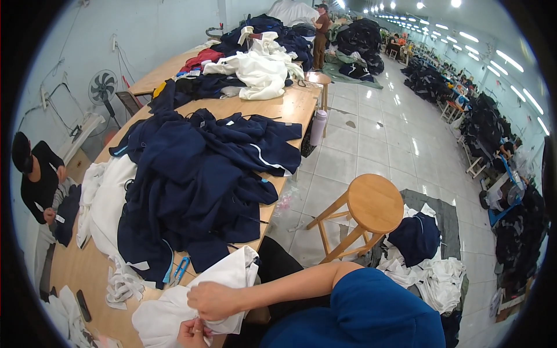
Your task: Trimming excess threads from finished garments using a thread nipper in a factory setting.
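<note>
Where navy garments (197,180) heap, the wooden table (290,107) meets pale floor tiles (371,145).

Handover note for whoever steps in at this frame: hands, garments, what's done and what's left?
Left hand: pinching the lower edge of the white garment.
Right hand: pressed on top of that garment, gripping it.
Blue-handled snips lie on the wooden table, beside the navy garment pile.
Done: white garment pulled to the table's near edge.
Left: cannot tell from this view.
</note>
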Tool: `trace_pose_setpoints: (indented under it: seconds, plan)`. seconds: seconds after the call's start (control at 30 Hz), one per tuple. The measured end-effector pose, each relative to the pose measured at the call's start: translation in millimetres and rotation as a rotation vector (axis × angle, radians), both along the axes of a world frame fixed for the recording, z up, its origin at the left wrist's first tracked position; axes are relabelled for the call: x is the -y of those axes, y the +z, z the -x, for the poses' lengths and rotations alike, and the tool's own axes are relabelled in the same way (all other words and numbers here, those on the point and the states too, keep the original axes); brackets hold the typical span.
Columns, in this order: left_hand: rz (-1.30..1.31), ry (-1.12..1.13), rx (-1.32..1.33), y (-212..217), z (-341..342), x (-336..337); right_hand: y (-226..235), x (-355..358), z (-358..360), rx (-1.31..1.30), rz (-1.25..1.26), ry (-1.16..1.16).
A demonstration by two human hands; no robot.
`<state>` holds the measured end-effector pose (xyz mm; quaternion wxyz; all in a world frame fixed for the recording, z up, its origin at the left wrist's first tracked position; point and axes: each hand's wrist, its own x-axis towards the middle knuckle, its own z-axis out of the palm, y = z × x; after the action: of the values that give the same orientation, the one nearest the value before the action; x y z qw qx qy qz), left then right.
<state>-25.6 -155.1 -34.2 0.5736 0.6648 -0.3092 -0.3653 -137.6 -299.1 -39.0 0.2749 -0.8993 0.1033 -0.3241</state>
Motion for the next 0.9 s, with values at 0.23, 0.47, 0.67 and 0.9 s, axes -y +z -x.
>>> trace_pose_setpoints:
  seconds: [0.23, 0.47, 0.67, 0.9]
  plan:
    - [-0.090, -0.216, 0.794, -5.4, -27.5, -17.4, -1.1, -0.5, -4.1, -0.013, -0.141, 0.118]
    - [-0.072, 0.209, 0.545, -4.0, -46.9, -27.4, 37.5, -7.0, -32.3, 0.207, -0.306, 0.428]
    - [0.538, 0.637, 0.507, 12.7, -126.3, -69.4, -9.0, -10.4, -51.8, -0.216, -0.318, 0.495]
    - [0.776, 0.473, 0.711, 81.9, -105.2, -69.5, 35.8, -26.4, -99.5, 0.311, -0.352, 0.416]
